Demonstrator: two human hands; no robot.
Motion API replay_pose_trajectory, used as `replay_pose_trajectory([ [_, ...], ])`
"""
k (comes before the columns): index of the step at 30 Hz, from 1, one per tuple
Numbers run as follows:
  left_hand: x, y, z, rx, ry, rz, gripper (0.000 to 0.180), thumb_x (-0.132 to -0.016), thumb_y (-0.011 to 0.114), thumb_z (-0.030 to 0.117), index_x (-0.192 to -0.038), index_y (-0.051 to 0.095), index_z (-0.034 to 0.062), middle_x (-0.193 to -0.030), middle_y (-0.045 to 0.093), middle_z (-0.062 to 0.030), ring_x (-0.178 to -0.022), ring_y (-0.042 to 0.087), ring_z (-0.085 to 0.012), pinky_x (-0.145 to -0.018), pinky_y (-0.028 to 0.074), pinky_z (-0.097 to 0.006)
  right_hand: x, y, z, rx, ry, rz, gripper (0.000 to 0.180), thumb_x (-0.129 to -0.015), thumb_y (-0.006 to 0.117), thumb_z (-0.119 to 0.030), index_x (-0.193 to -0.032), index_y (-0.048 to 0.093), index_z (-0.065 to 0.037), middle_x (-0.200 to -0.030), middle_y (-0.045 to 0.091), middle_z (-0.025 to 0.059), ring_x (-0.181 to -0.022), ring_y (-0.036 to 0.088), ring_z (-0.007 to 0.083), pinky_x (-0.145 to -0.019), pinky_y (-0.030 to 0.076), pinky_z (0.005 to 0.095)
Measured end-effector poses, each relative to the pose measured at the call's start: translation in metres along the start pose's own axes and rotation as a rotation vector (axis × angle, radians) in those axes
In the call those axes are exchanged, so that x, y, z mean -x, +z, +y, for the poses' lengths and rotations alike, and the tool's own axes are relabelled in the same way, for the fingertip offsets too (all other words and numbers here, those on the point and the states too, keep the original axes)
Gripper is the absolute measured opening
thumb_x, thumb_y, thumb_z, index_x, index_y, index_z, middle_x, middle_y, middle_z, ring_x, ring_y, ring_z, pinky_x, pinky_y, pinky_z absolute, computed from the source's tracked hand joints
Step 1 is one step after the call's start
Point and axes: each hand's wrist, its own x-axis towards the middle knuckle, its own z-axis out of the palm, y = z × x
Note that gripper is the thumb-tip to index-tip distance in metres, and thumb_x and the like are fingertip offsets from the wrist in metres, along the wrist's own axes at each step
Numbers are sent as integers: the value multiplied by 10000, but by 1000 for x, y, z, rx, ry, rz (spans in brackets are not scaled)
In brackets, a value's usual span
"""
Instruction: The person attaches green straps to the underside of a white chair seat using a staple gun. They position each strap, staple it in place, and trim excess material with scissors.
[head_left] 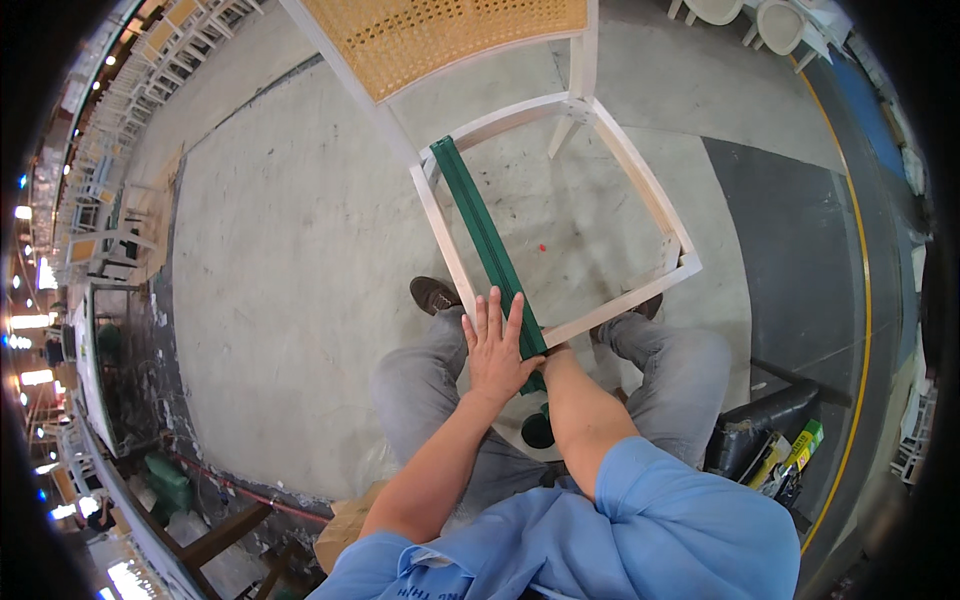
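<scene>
While the green bar lies along the left rail of the white chair frame, your left hand presses it flat, fingers spread, steadying it. Your right hand hides beneath the bar's near end; its fingers can't be made out.
</scene>
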Motion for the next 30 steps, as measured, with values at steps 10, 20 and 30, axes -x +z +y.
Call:
replay_pose_trajectory([
  [10, -57, -15, -100, 1306, -1032, 337, 373, -982, 531, 176, -1324, 504, 28, -1096, 632, -109, -917, 618, -198, -806, 520, -401, -86, -68, -7, 4, -12, 268, 267, -965, 394, -233, -766, 492, -83, -589, 464, 84, -478, 429, 238, -454, 356, 402],
  [20, -61, 96, -139, 1980, -1130, -338, 189, -970, 586, 188, -984, 661, 15, -789, 623, -72, -661, 605, -211, -603, 523, -379, -153, -101, -13, 63, 47, 500, 250, -937, 366, -125, -702, 448, -96, -506, 400, 78, -398, 366, 233, -401, 316, 403],
  [30, -85, 116, -97, 1293, -600, -395, 185, -938, 691, 267, -867, 655, 100, -735, 610, 17, -615, 588, -120, -535, 479, -292, -196, -90, -30, 1038, -365, 71, 273, -1014, 451, -237, -837, 535, -47, -578, 454, 29, -463, 418, 201, -493, 403, 372],
])
